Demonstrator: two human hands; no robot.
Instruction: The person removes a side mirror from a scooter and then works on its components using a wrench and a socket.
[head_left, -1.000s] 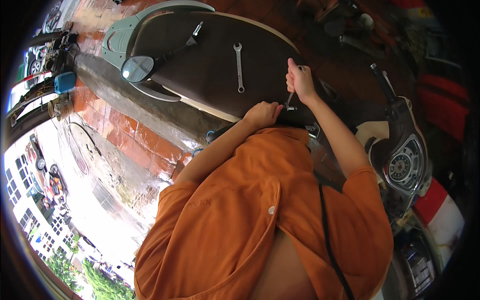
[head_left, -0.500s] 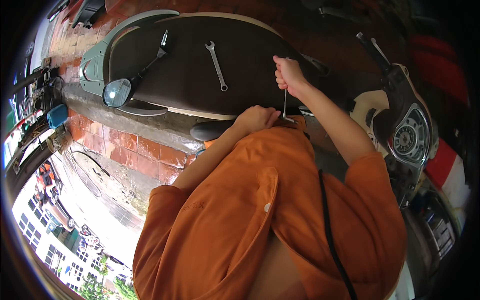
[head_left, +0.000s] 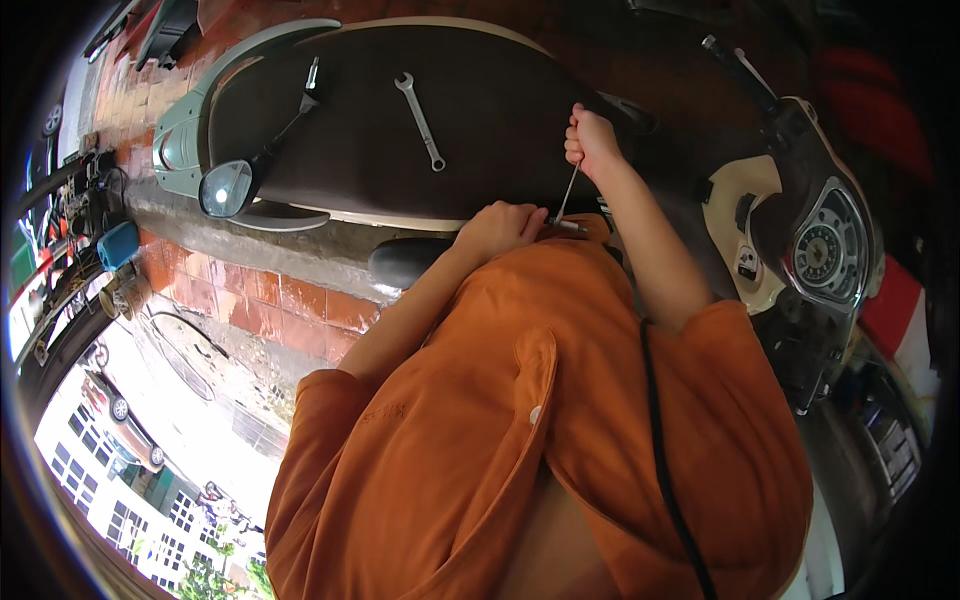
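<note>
Two hands, head view: both work near the scooter seat's front edge, low against the orange shirt [head_left: 430,410].
Right hand [head_left: 592,143]: fingers curled tightly into a fist around the upper end of a slim metal wrench [head_left: 571,186].
Left hand [head_left: 500,228]: fingers bent, tips beside the wrench's lower end; whether they pinch anything cannot be told.
Slim metal wrench: slants down from the right fist to a short bright metal piece [head_left: 568,225], perhaps its own angled head.
Side mirror [head_left: 226,189]: off any mount, lying at the seat's rear with its stem across the seat [head_left: 480,110].
Combination wrench [head_left: 420,122]: lies on the seat, in neither hand.
Progress: work with the slim wrench appears under way, judging by the grip; how much is left, the view does not show.
Hidden: whatever lies beneath the wrench's lower end, behind the left fingers and shirt; the right palm's hold.
Hard to make out: the dark upper right corner and the overexposed street at lower left.
</note>
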